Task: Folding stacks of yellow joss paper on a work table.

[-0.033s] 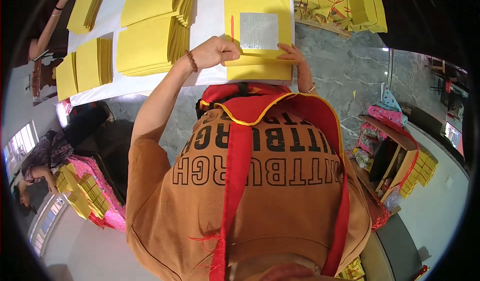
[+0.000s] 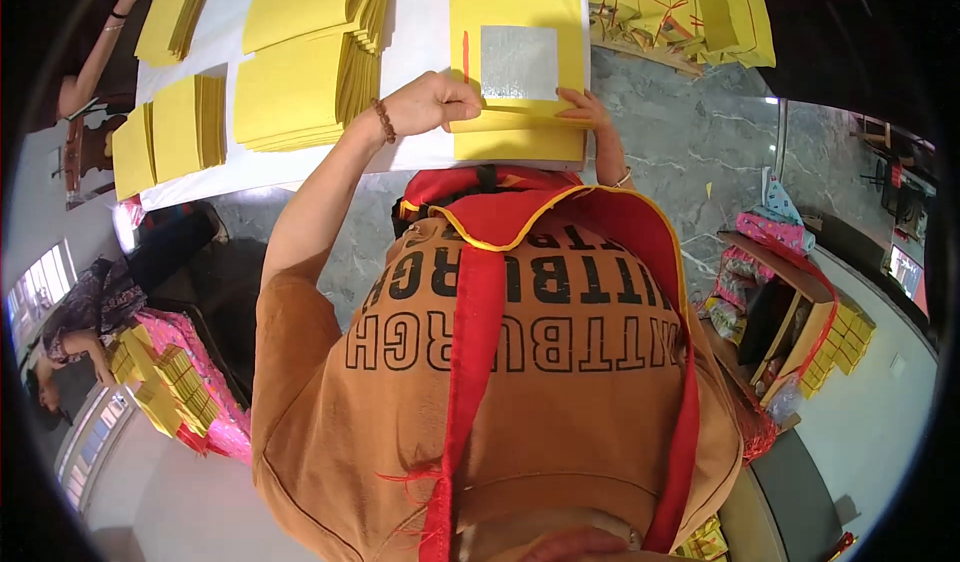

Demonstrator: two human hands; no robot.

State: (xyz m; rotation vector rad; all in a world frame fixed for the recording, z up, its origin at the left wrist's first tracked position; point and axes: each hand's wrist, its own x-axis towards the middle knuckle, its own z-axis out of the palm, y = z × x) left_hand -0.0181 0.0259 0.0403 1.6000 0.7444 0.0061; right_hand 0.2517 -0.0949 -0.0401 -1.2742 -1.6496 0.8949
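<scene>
A yellow paper sheet (image 2: 515,7) lies near the right end of the table, with a silver-grey square (image 2: 519,60) on it and a red stroke beside the square. Its lower part is turned up into a narrow fold (image 2: 520,122) running crosswise, and yellow paper shows below that fold. At the fold's left end my left hand (image 2: 432,104), a bead bracelet on its wrist, is closed on the paper with fingers curled in. My right hand (image 2: 592,112) grips the fold's right end, its fingertips on the paper; its thumb cannot be made out.
Thick yellow paper stacks (image 2: 290,97) stand left of the sheet, with smaller stacks (image 2: 178,127) farther left. Yellow bundles with red string (image 2: 690,12) lie beyond the table's right edge. Another person's arm (image 2: 100,57) reaches in at the upper left. A shelf (image 2: 790,302) holds goods at right.
</scene>
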